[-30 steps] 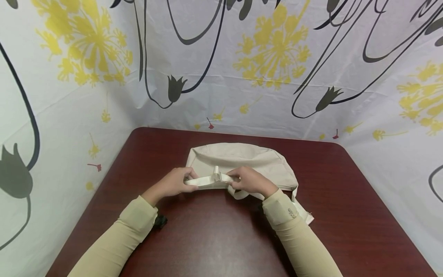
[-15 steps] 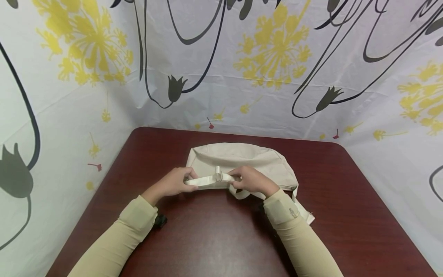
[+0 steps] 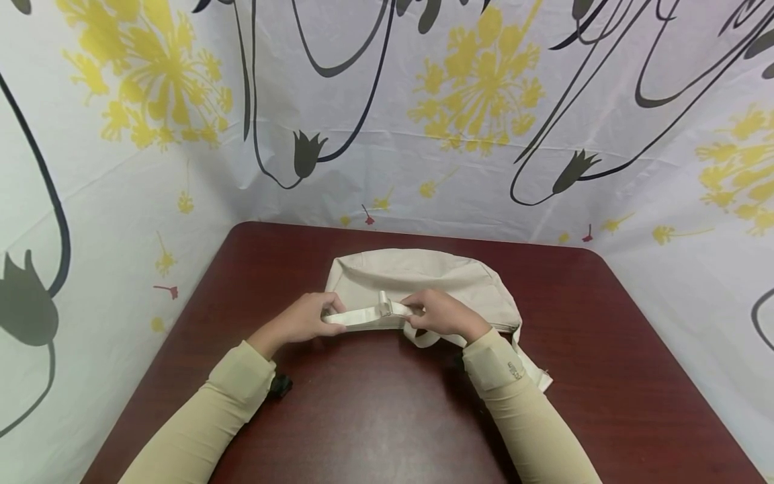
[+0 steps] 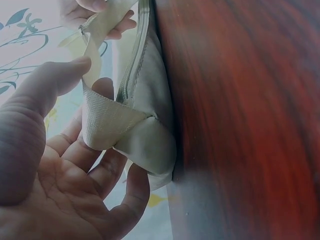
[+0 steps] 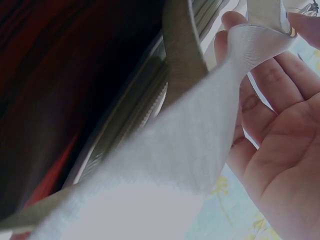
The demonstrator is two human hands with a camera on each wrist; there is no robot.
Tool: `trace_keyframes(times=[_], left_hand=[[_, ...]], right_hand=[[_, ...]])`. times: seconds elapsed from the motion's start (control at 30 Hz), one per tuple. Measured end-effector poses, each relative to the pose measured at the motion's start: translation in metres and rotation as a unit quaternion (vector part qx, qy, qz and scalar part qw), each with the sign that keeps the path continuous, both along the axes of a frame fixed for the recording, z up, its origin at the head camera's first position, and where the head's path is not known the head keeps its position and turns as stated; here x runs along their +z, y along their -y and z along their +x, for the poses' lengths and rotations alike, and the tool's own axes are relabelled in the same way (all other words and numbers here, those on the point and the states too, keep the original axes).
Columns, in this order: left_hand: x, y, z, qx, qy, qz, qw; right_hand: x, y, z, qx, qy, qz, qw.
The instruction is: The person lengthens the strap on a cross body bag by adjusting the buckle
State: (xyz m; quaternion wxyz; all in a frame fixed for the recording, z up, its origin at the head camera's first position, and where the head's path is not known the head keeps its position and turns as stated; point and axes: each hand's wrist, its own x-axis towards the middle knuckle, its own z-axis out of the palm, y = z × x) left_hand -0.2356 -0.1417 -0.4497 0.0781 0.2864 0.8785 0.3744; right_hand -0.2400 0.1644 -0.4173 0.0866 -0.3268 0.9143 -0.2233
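A cream fabric bag (image 3: pixel 417 272) lies on the table, its zipper (image 4: pixel 136 60) along the near edge. A webbing strap (image 3: pixel 361 316) runs in front of it, with a slider buckle (image 3: pixel 384 306) and a short upright loop at its middle. My left hand (image 3: pixel 307 316) holds the strap at the bag's left end; in the left wrist view the webbing (image 4: pixel 107 117) passes between thumb and fingers. My right hand (image 3: pixel 440 313) pinches the strap just right of the slider. More strap (image 5: pixel 165 125) hangs twisted below the right hand in the right wrist view.
The dark red table (image 3: pixel 375 403) has rounded far corners. Behind and beside it hangs a white cloth (image 3: pixel 363 148) with yellow and grey flowers. A strap end (image 3: pixel 538 376) trails past the right sleeve. A small black object (image 3: pixel 280 386) shows beside the left cuff.
My right hand has shifted slightly to the right, and the slider buckle and trailing strap end have moved a little right as well. The left hand has stayed in place.
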Motion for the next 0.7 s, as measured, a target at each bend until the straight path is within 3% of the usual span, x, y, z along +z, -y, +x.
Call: trace_keyframes(times=[0.7], left_hand=[[-0.0008,0.0004,-0.001,0.002,0.006,-0.022,0.9997]], right_hand=[[0.0009,-0.0016,0.0012,0.003,0.003,0.002,1.0]])
